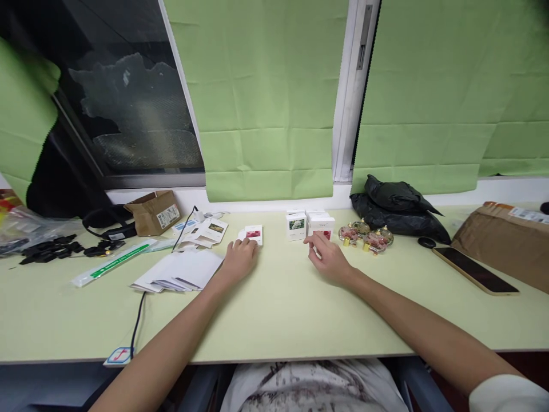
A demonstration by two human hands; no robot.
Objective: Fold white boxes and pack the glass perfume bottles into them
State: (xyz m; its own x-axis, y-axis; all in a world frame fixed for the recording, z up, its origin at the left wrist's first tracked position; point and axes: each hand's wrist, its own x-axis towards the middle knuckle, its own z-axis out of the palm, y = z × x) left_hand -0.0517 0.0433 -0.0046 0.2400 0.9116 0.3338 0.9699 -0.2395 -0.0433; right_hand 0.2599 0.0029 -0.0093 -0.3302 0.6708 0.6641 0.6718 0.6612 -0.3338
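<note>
Resting on the pale green table [274, 309], my left hand [240, 260] lies palm down, fingers loosely spread, fingertips touching a small flat white box with a red picture [252, 234]. My right hand [328, 258] is half open, gripping nothing, its fingertips just at the foot of a white upright box [322, 225]. Beside that stands another white box with a green picture [296, 225]. Small glass bottles [365, 236] sit just right; a phone [475, 270] lies further right.
</note>
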